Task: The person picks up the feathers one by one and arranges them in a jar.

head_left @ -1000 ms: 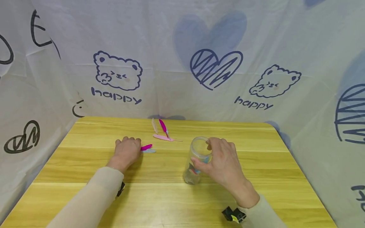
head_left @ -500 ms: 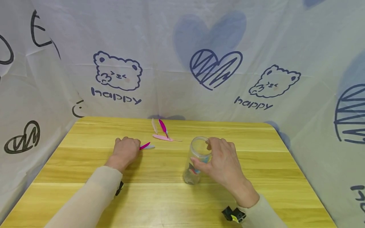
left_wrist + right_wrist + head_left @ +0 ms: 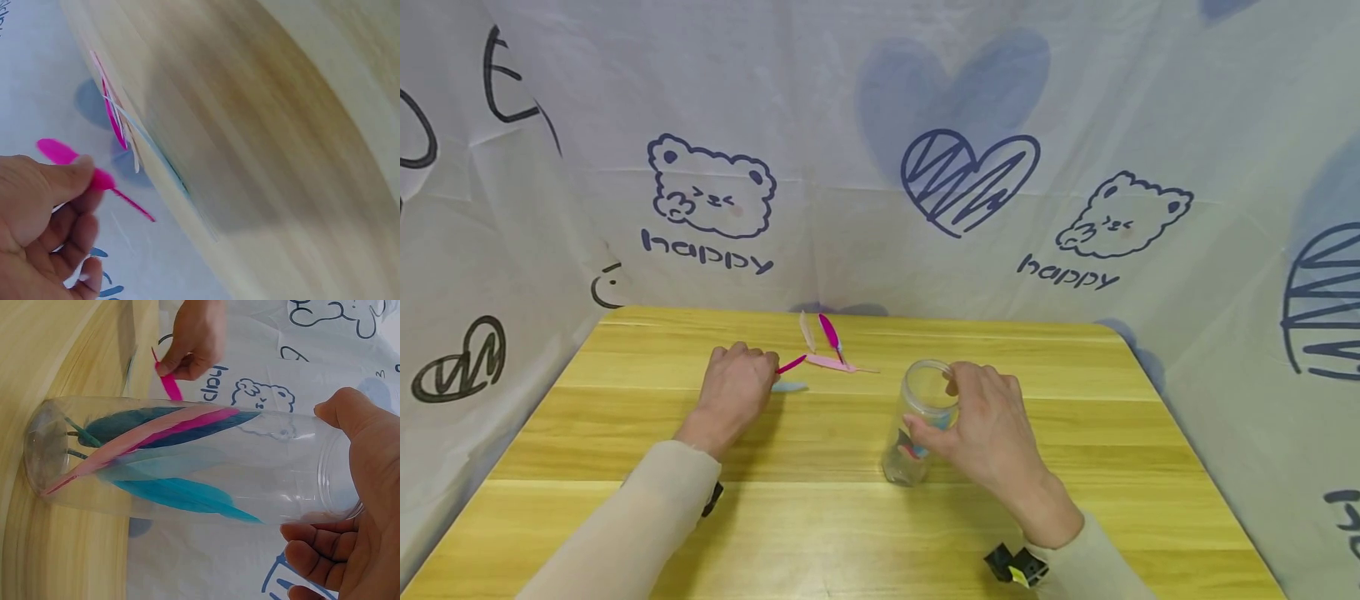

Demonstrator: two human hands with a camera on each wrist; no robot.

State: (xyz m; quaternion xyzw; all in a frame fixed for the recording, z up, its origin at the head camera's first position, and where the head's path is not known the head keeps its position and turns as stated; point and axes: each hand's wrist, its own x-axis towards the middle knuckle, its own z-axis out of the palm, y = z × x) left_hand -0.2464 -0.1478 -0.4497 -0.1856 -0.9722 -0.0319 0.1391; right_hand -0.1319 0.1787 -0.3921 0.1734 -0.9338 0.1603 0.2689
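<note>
My left hand (image 3: 736,390) pinches a magenta feather (image 3: 56,150) between thumb and fingers, raised above the table in the left wrist view. A pale blue feather (image 3: 790,387) lies on the wood just right of that hand in the head view. My right hand (image 3: 992,425) holds a clear jar (image 3: 294,469) near its rim, thumb on one side and fingers on the other. The jar stands upright and uncapped. Inside it, the right wrist view shows several feathers: a pink one (image 3: 119,445), a turquoise one (image 3: 178,492) and a dark blue one (image 3: 112,424) among them.
Toward the back of the wooden table (image 3: 1045,358) lie a whitish feather (image 3: 807,332), another magenta feather (image 3: 828,330) and a pink feather (image 3: 827,362), close together. A white printed cloth (image 3: 842,233) hangs behind the table and along its sides.
My left hand has drawn the magenta feather up off the table, away from the pale blue one, which stays lying there. The right hand and jar keep their place.
</note>
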